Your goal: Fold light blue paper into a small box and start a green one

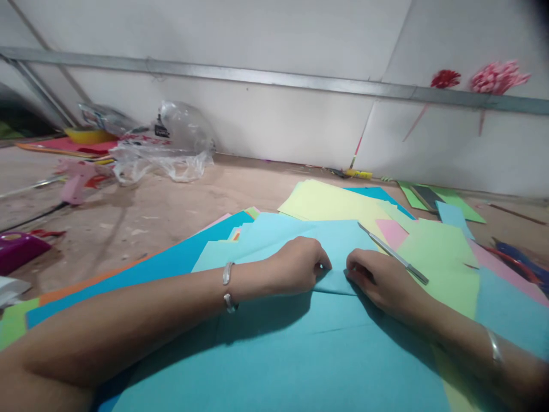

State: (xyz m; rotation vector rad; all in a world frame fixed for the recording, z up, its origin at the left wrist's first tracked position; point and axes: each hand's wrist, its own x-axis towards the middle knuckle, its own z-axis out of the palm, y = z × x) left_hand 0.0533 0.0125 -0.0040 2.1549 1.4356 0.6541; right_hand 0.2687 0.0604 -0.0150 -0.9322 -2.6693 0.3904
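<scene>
A large light blue sheet (291, 360) lies in front of me, with a light blue piece (334, 234) on top of it near the middle. My left hand (302, 264) has its fingers curled down at the near edge of that piece. Just to the right, my right hand (380, 274) is curled too, thumb and fingertips together at the same edge. What lies between the fingertips of either hand is too small to make out. Beyond my right hand, a slim grey pen-like tool (397, 254) rests slantwise on the papers.
Yellow (326, 200), green (446, 252) and darker blue sheets (141, 280) spread around. At left are a pink glue gun (77, 180), a purple object (21, 252) and a plastic bag (171, 143). Scissors (514, 263) lie at right. A wall (278, 120) stands behind.
</scene>
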